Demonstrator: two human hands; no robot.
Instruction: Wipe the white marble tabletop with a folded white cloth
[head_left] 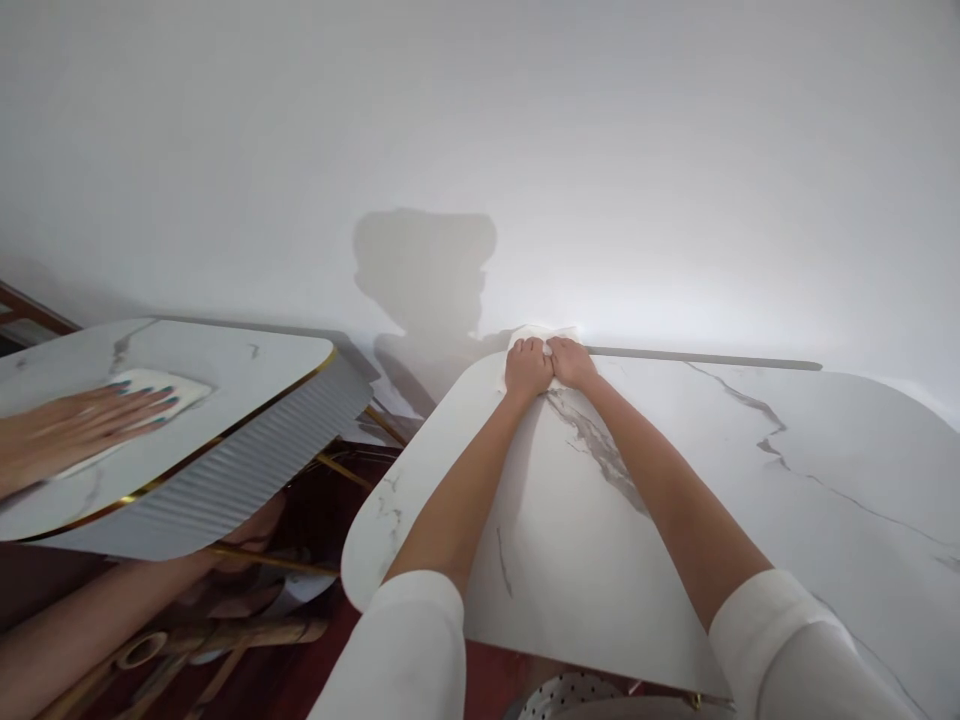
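Observation:
Both my arms reach forward across a white marble-patterned tabletop (570, 530). At its far edge, by the wall, my left hand (529, 368) and my right hand (572, 363) sit side by side with curled fingers. They grip and press a crumpled white cloth (555, 331), which might be paper; it sticks out beyond the fingers. The palms and the cloth's underside are hidden.
To the left, another person's hand (90, 425) lies flat on a white cloth (187, 390) atop a gold-edged table (292, 350) with ribbed sides. A grey wall (637, 180) rises behind. Bamboo-like poles (240, 632) and a polka-dotted item (570, 692) are below.

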